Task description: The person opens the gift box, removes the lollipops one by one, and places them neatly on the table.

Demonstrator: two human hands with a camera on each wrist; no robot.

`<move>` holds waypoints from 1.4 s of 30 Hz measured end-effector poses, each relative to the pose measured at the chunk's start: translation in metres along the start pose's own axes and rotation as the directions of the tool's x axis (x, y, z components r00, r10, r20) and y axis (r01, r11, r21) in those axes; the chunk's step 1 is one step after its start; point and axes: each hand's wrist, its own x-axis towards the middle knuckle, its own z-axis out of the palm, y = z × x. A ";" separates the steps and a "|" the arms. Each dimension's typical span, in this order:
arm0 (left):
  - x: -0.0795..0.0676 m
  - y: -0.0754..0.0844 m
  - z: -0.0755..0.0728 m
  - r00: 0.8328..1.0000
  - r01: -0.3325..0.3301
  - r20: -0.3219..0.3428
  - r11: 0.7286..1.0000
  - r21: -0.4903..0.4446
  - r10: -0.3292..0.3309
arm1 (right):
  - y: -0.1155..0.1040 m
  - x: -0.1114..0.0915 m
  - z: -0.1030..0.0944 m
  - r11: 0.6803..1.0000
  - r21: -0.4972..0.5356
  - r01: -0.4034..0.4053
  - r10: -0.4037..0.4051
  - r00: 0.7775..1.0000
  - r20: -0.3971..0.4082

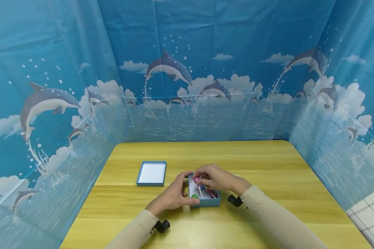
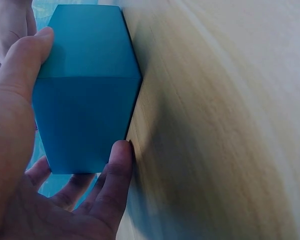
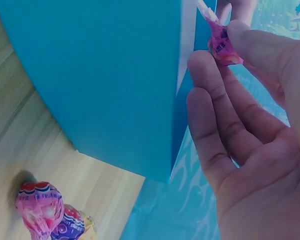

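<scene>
A blue open-topped box [image 1: 208, 202] with a white inside stands on the table, several wrapped lollipops in it, one of them green [image 1: 194, 196]. My left hand [image 1: 174, 194] grips the box at its left side. In the left wrist view its thumb lies on one wall of the blue box [image 2: 90, 120], with the fingers around a corner. Over the box's far left part, my right hand [image 1: 217, 177] pinches a pink-wrapped lollipop [image 3: 223, 46] between thumb and fingers, its white stick pointing down toward the inside.
A blue box lid [image 1: 152, 173] with a white inside lies face up at the left. In the right wrist view, a pink lollipop [image 3: 40, 207] lies beside a purple one [image 3: 69, 222] and a yellow one on the wooden table [image 1: 255, 159]. Dolphin-print curtains surround the table.
</scene>
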 end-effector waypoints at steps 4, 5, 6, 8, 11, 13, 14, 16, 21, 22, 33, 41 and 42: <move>0.002 -0.001 -0.001 1.000 0.003 0.003 1.000 -0.012 -0.002 | -0.001 -0.002 -0.004 1.000 0.022 -0.012 0.013 1.000 -0.019; 0.002 -0.001 -0.001 1.000 0.002 0.002 1.000 -0.015 -0.002 | -0.001 -0.003 -0.004 1.000 0.025 -0.010 0.011 1.000 -0.025; 0.003 -0.001 -0.001 1.000 0.005 0.002 1.000 -0.014 -0.005 | -0.001 -0.004 -0.005 0.999 0.031 -0.015 0.016 0.999 -0.031; 0.003 -0.001 -0.001 1.000 0.012 0.001 1.000 -0.001 -0.012 | 0.000 -0.006 -0.007 0.999 0.033 -0.016 0.017 0.999 -0.045; 0.002 0.000 0.000 1.000 0.017 0.000 1.000 0.016 -0.017 | 0.000 -0.008 -0.009 1.000 0.015 -0.009 0.010 0.998 -0.064; 0.001 0.000 0.000 1.000 0.017 0.003 1.000 0.024 -0.017 | 0.000 -0.008 -0.010 1.000 0.005 -0.006 0.006 0.997 -0.074; 0.001 0.000 0.000 1.000 0.015 0.004 1.000 0.027 -0.016 | 0.000 -0.008 -0.011 1.000 0.004 -0.004 0.005 0.997 -0.080; 0.000 0.000 0.001 1.000 0.007 0.004 1.000 0.023 -0.007 | -0.001 -0.009 -0.013 1.000 -0.005 0.000 0.000 0.996 -0.093; 0.000 0.001 0.001 1.000 -0.012 0.002 1.000 0.006 0.012 | -0.004 -0.014 -0.019 1.000 0.000 -0.001 0.001 0.993 -0.115; 0.000 0.001 0.001 1.000 -0.012 0.003 1.000 0.005 0.012 | -0.004 -0.015 -0.021 1.000 -0.001 -0.003 0.003 0.993 -0.118; 0.000 0.000 0.002 1.000 0.009 0.005 1.000 0.001 -0.009 | -0.001 -0.025 -0.031 0.999 -0.024 -0.025 0.021 0.989 -0.148; 0.002 -0.001 0.001 1.000 0.003 0.018 0.998 -0.065 -0.001 | 0.000 -0.033 -0.040 0.999 -0.039 -0.032 0.026 0.988 -0.154; 0.002 -0.001 0.001 1.000 0.002 0.018 0.998 -0.065 -0.001 | -0.001 -0.034 -0.040 0.999 -0.041 -0.034 0.027 0.987 -0.157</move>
